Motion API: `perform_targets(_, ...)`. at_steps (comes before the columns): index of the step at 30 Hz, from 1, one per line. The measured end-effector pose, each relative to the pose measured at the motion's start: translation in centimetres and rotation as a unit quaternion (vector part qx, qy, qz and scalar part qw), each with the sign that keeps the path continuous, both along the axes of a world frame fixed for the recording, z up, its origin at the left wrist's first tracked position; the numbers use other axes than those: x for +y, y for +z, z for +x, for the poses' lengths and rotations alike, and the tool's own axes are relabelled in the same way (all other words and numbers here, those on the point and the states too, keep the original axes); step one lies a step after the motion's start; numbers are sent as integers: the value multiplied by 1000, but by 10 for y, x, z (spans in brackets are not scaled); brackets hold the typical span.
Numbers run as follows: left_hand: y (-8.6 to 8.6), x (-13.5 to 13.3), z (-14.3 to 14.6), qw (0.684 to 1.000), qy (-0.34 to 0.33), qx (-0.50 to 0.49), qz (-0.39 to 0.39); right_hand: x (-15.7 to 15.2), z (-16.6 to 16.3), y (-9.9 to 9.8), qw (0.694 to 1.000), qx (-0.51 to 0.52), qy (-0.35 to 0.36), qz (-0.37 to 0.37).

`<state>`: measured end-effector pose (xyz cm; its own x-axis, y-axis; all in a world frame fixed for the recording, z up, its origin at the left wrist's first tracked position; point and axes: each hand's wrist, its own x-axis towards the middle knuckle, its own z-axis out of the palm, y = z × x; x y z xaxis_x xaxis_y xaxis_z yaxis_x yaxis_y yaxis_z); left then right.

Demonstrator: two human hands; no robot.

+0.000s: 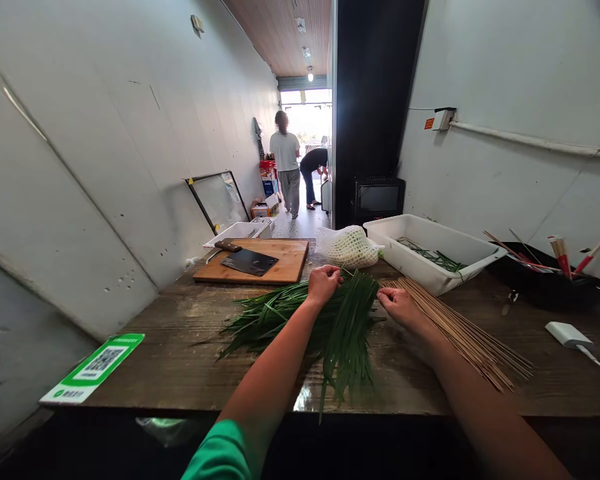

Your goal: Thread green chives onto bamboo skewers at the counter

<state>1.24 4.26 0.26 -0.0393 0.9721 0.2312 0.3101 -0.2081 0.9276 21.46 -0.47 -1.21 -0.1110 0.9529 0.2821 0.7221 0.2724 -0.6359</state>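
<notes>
A bunch of long green Chinese chives [350, 327] hangs from a thin bamboo skewer [349, 272], the leaves trailing toward the table's front edge. My left hand [324, 283] is closed in a pinch on the skewer at the left of the bunch. At the right of the bunch, my right hand [399, 305] pinches the skewer's other end, which is mostly hidden by the fingers. More loose chives [267, 313] lie under and left of my left forearm. Beside my right hand, a fan of bare bamboo skewers [460, 327] lies on the wooden table [190, 367].
Behind lie a cutting board [295, 257] with a cleaver [250, 261], and a net-wrapped bundle [350, 245]. A white bin [433, 270] holds some chives. Right are a black tray [545, 283] and white adapter [569, 335]; left, a QR card [97, 367]. Two people stand far back.
</notes>
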Motion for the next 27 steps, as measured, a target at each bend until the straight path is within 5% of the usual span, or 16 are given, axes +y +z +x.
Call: perform_targets(27,1,-5,6,999,-26,36,13,2,1,-3,999,32,-16,20)
